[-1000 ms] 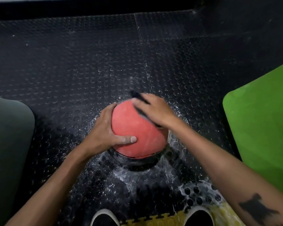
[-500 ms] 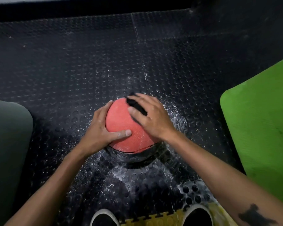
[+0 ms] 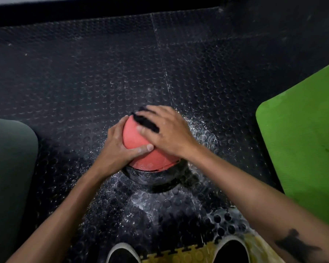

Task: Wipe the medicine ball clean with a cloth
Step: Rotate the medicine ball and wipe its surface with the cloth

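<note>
A medicine ball (image 3: 139,154), red on top and black below, sits on the studded black floor mat. My left hand (image 3: 115,149) grips its left side, thumb laid across the red top. My right hand (image 3: 168,131) lies over the ball's upper right and presses a dark cloth (image 3: 145,120) against it. Only a strip of the cloth shows between the fingers and thumb. The ball's right side is hidden under that hand.
White dusty smears cover the black mat (image 3: 160,202) around the ball. A green pad (image 3: 304,141) lies at the right, a dark grey-green pad (image 3: 8,168) at the left. Two shoe tips (image 3: 122,253) and a yellow foam tile (image 3: 188,255) sit at the bottom edge.
My right hand has slid with the cloth leftward over the ball's top, covering more of the red surface. My left hand keeps its grip.
</note>
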